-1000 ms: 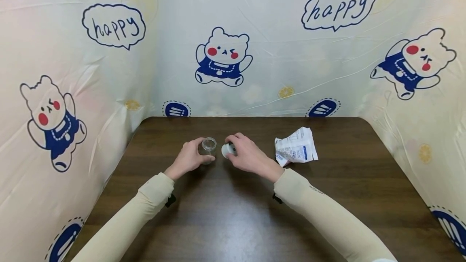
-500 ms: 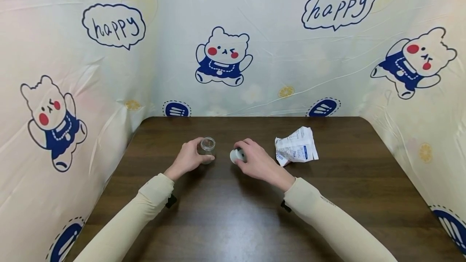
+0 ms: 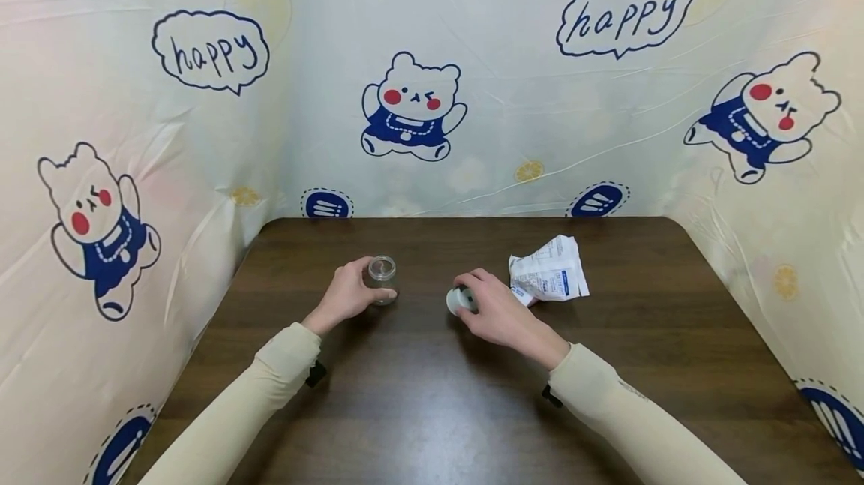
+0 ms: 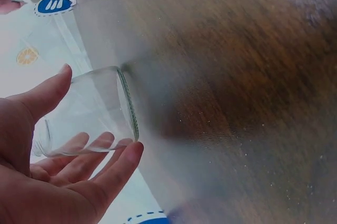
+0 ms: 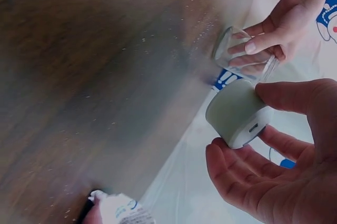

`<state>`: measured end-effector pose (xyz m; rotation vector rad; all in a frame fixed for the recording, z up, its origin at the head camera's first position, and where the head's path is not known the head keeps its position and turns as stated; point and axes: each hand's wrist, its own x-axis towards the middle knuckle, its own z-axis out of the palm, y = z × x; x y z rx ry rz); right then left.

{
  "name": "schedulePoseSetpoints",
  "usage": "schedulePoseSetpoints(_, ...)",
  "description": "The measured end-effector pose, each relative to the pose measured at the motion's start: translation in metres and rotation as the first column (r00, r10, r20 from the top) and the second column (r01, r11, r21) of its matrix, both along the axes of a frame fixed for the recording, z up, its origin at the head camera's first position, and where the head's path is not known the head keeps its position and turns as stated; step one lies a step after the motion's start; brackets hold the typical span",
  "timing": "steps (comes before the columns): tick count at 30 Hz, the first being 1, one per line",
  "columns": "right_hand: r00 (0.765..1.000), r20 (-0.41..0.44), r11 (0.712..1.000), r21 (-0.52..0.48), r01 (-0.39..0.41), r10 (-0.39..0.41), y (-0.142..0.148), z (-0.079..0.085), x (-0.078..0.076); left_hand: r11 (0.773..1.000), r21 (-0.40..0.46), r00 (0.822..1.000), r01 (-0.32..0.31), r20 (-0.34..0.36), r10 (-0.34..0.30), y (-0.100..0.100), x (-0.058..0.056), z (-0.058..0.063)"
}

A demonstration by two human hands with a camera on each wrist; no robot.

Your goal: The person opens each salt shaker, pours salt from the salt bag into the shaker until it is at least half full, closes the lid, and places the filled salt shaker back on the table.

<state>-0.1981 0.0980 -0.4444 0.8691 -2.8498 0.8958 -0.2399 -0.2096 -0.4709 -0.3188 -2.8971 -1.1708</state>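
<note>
My left hand [image 3: 346,294] holds a clear glass jar [image 3: 382,272] upright on the left of the table, its round mouth uncovered. In the left wrist view the thumb lies along one side of the glass jar [image 4: 95,105] and the fingers along the other. To the right, my right hand [image 3: 502,312] grips a pale green-white cylindrical lid [image 3: 460,301], apart from the jar. The right wrist view shows this lid [image 5: 234,111] between thumb and fingers, with a small dark slot on its lighter end. Whether the lid touches the table is hard to tell.
A crumpled white packet [image 3: 555,271] with blue print lies behind and right of the right hand. The dark wooden table [image 3: 405,395] is enclosed by pale curtains [image 3: 513,95] with bear drawings along its back and sides.
The right hand has carried the lid away from the jar, to the right and nearer the person. The left hand and jar have shifted only slightly left.
</note>
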Motion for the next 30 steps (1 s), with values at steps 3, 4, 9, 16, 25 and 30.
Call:
schedulePoseSetpoints(3,1.000,-0.007,1.000,-0.003,0.007,-0.007,0.005,-0.002,0.003,1.000,-0.002,1.000,-0.004,0.001,0.004,-0.001,0.000,-0.001)
schedulePoseSetpoints(4,1.000,-0.011,1.000,-0.005,0.008,-0.008,0.006,-0.002,0.003,1.000,-0.003,1.000,-0.005,0.000,0.005,-0.001,0.000,-0.001)
schedulePoseSetpoints(9,0.999,-0.038,1.000,-0.002,0.011,-0.011,0.011,-0.005,0.006,1.000,-0.004,1.000,-0.006,-0.010,0.006,-0.002,-0.001,-0.003)
schedulePoseSetpoints(16,0.999,-0.035,1.000,0.004,0.026,-0.026,0.018,-0.007,0.010,1.000,0.001,1.000,-0.005,-0.002,0.005,-0.002,0.000,-0.002)
schedulePoseSetpoints(25,0.999,-0.034,0.999,-0.001,0.034,-0.034,0.025,-0.012,0.016,1.000,-0.002,1.000,-0.008,0.000,0.008,-0.003,0.000,-0.002)
schedulePoseSetpoints(30,0.998,-0.036,0.999,-0.003,0.043,-0.043,0.030,-0.013,0.018,1.000,0.002,1.000,-0.004,-0.002,0.004,-0.004,-0.002,-0.003)
